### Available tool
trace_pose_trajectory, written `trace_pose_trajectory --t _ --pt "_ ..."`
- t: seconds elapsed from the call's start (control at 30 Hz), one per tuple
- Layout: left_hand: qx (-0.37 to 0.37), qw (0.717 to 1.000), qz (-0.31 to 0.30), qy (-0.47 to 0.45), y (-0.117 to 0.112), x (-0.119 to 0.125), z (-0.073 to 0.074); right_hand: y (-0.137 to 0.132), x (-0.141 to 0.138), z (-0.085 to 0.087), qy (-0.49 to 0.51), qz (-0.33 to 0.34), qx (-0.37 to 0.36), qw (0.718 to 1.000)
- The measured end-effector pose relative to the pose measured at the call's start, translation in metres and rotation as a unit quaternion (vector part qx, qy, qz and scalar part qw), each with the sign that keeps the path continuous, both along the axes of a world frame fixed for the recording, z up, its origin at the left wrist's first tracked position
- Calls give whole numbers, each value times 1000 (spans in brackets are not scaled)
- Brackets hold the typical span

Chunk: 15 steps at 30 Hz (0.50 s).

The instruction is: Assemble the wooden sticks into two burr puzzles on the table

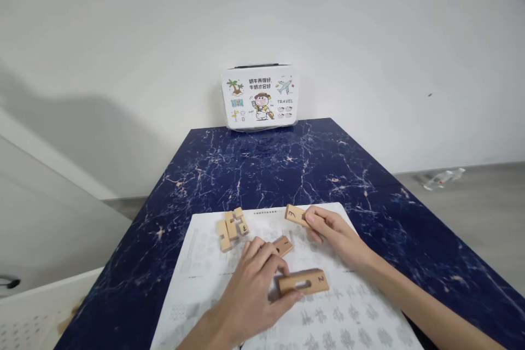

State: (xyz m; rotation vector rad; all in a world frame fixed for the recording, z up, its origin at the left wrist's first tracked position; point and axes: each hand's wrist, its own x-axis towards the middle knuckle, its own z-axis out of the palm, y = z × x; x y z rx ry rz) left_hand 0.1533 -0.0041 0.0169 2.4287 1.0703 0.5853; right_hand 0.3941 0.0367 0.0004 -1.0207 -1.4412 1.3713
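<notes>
My right hand (pixel 334 229) pinches a slotted wooden puzzle block marked 3 (pixel 296 215) at its right end, above the upper right of a printed sheet. Between the thumb and fingers of my left hand (pixel 258 279) is the left end of another wooden puzzle block, marked 2 (pixel 315 280), with a long slot. Just past my left fingers, a wooden block marked 1 (pixel 284 245) is partly hidden by them. Several notched wooden pieces (pixel 230 227) lie grouped at the sheet's upper left, one bearing a 3.
The printed paper sheet (pixel 192 262), covered with diagrams, lies on a dark blue marbled table (pixel 262 169). A white cartoon-printed case (pixel 260 97) stands at the far edge against the wall. A white perforated basket (pixel 45 306) is at lower left; a clear plastic item (pixel 445 178) is on the floor.
</notes>
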Motion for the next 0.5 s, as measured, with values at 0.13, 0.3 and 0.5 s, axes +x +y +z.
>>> trace_pose_trajectory --t 0.13,0.3,0.5 --pt "7 1000 -25 -4 -1 -2 1 1 1 1 5 -3 -7 1000" --pt "26 998 -43 -32 0 -3 5 0 -1 5 15 0 -29 999" --pt "-203 953 95 -203 7 -6 7 -5 -10 14 81 5 -72 994"
